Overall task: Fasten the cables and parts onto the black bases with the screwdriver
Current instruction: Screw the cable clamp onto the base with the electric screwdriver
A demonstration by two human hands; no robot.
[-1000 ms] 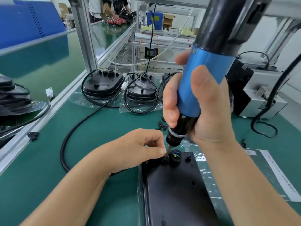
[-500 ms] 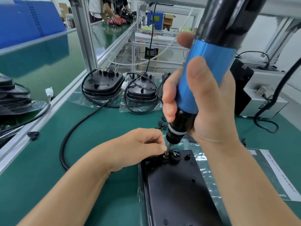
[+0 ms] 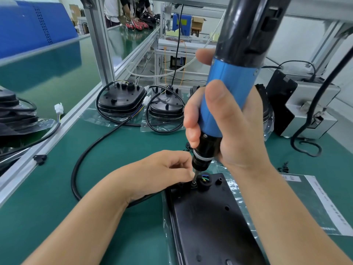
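Screw going in beside the grommet

Right hand [image 3: 235,129] grasps the driver [image 3: 225,104]; left hand [image 3: 160,175] pinches at the screw [image 3: 193,181] (a tilted bit could slip onto fingertips).

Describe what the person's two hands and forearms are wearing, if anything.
Nothing is worn on either. The left hand and the right hand are bare, without gloves, rings or watch. Both forearms are bare too; no sleeves, straps or markings show within the frame.
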